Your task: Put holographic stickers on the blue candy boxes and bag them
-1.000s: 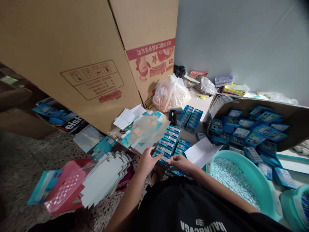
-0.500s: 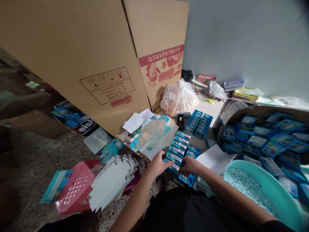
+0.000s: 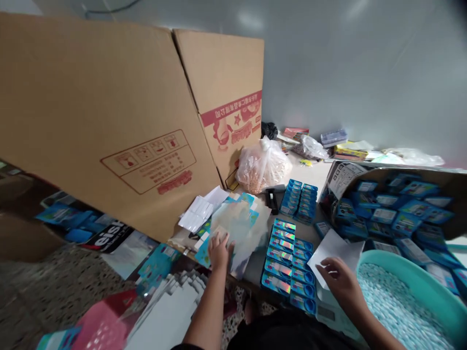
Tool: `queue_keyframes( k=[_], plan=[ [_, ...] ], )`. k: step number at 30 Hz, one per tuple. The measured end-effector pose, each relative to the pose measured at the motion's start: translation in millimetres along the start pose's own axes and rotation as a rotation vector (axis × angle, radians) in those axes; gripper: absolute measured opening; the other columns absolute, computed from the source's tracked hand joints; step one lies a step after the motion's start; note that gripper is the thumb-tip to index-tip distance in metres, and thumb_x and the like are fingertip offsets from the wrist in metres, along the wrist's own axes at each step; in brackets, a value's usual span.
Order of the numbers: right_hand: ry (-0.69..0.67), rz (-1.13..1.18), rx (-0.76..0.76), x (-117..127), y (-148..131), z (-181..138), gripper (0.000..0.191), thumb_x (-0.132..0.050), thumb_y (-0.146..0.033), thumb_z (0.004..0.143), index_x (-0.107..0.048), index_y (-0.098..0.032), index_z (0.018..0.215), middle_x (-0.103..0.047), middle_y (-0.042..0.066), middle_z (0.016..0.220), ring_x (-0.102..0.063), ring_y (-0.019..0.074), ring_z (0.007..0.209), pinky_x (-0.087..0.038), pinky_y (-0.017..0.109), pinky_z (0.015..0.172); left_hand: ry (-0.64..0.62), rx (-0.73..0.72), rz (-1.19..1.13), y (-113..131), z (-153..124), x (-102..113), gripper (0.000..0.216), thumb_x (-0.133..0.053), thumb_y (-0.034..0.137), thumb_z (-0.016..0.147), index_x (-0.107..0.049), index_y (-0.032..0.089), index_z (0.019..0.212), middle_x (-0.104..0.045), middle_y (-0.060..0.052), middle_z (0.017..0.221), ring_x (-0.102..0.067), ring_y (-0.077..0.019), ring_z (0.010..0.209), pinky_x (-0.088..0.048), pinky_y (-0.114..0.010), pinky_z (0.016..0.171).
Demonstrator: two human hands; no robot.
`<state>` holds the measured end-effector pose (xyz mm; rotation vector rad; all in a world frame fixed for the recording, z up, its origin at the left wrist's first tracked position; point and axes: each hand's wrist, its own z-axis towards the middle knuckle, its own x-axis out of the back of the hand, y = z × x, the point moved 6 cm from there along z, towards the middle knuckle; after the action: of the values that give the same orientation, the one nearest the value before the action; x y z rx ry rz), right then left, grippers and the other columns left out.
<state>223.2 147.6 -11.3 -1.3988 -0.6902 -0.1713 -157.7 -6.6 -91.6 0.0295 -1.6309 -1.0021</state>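
Note:
My left hand [image 3: 219, 250] lies with fingers spread on translucent sheets [image 3: 239, 226], over blue printed cards. My right hand [image 3: 339, 277] is over the near left edge of a folded white paper [image 3: 333, 250], its fingers loosely bent and slightly apart; no firm hold shows. Between my hands, blue plastic cases stand in two close rows: the left row [image 3: 279, 262] has shiny label strips on top, and the right row [image 3: 303, 274] shows round recesses. Beneath the paper sits a pale scale-like device [image 3: 328, 313], partly hidden by my right arm.
A teal basin [image 3: 434, 296] of small pale-blue pieces stands at right, before a carton [image 3: 346, 177] of blue packs. More blue cases [image 3: 299, 199], a black tool [image 3: 272, 200] and a tied plastic bag [image 3: 262, 165] lie farther back. A tall cardboard box [image 3: 146, 107] blocks the left.
My left hand has left the blue cases and moved left onto the translucent sheets. My right hand has moved right from the cases to the white paper. The view has tilted up.

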Motion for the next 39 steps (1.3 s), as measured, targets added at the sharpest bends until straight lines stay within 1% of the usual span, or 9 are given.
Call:
queue_keyframes(
  k=[3,6,10,15,21,27,33,36,39],
  plan=[
    [0.148,0.059,-0.087,13,-5,-9,0.045,-0.069,-0.057,0.072,-0.061,-0.019,0.094,-0.067,0.01,0.089,-0.065,0.0216,0.07,-0.052,0.031,0.055,0.03,-0.034,0.037,-12,11,-14,0.026,-0.065,0.035,0.081,-0.075,0.026,0.103,-0.057,-0.012,0.136,-0.043,-0.0338,0.132,-0.029,-0.053,0.111],
    [0.208,0.081,-0.08,12,-13,-19,0.048,-0.068,-0.057,0.074,-0.059,-0.019,0.102,-0.066,0.008,0.087,-0.066,0.0217,0.074,-0.055,0.032,0.061,0.046,-0.056,0.05,-18,16,-20,0.023,-0.062,0.035,0.084,-0.076,0.025,0.099,-0.061,-0.011,0.131,-0.047,-0.0328,0.126,-0.031,-0.052,0.107],
    [0.173,-0.008,0.029,-1,-18,-25,0.042,-0.065,-0.054,0.08,-0.06,-0.019,0.102,-0.053,-0.003,0.062,-0.055,0.0156,0.055,-0.048,0.028,0.053,0.043,-0.1,0.04,-18,20,-20,0.022,-0.057,0.032,0.087,-0.076,0.023,0.094,-0.069,-0.009,0.118,-0.057,-0.0289,0.11,-0.038,-0.047,0.099],
    [0.143,-0.118,0.115,-8,-22,-26,0.039,-0.062,-0.052,0.082,-0.062,-0.019,0.103,-0.045,-0.006,0.055,-0.046,0.0136,0.048,-0.041,0.026,0.048,0.022,-0.13,0.017,-15,25,-18,0.022,-0.053,0.029,0.088,-0.075,0.024,0.088,-0.073,-0.007,0.108,-0.061,-0.0259,0.101,-0.041,-0.04,0.094],
    [0.109,-0.113,0.022,3,-29,-24,0.041,-0.059,-0.059,0.08,-0.065,-0.021,0.091,-0.052,-0.002,0.055,-0.06,0.0182,0.052,-0.046,0.027,0.048,0.054,-0.041,-0.06,-13,35,-11,0.024,-0.052,0.03,0.085,-0.074,0.02,0.082,-0.074,-0.012,0.094,-0.064,-0.0273,0.094,-0.044,-0.038,0.09],
    [0.142,-0.11,0.027,21,-45,-8,0.038,-0.058,-0.058,0.08,-0.067,-0.021,0.085,-0.064,0.004,0.064,-0.069,0.0231,0.064,-0.051,0.028,0.052,0.22,0.134,-0.151,-8,52,22,0.037,-0.039,0.037,0.092,-0.068,0.015,0.093,-0.072,-0.015,0.089,-0.067,-0.0269,0.083,-0.048,-0.035,0.071],
    [0.066,-0.156,0.218,7,-71,10,0.028,-0.055,-0.047,0.088,-0.067,-0.021,0.088,-0.065,0.008,0.08,-0.066,0.0214,0.069,-0.05,0.026,0.047,0.334,0.032,-0.182,11,51,69,0.034,-0.039,0.039,0.094,-0.063,0.016,0.1,-0.071,-0.014,0.097,-0.067,-0.0249,0.091,-0.048,-0.033,0.076],
    [0.011,-0.14,0.298,-10,-83,13,0.025,-0.052,-0.041,0.092,-0.066,-0.021,0.089,-0.066,0.01,0.09,-0.066,0.0216,0.077,-0.056,0.029,0.06,0.409,-0.075,-0.122,19,56,88,0.032,-0.039,0.037,0.094,-0.061,0.016,0.103,-0.069,-0.015,0.103,-0.065,-0.0253,0.096,-0.048,-0.034,0.08],
    [-0.041,-0.153,0.365,-28,-94,14,0.022,-0.05,-0.037,0.094,-0.065,-0.022,0.088,-0.067,0.01,0.095,-0.066,0.0219,0.083,-0.056,0.032,0.072,0.406,-0.171,-0.072,25,68,101,0.027,-0.041,0.034,0.092,-0.062,0.017,0.097,-0.07,-0.014,0.095,-0.066,-0.0254,0.089,-0.048,-0.034,0.076]
  ],
)
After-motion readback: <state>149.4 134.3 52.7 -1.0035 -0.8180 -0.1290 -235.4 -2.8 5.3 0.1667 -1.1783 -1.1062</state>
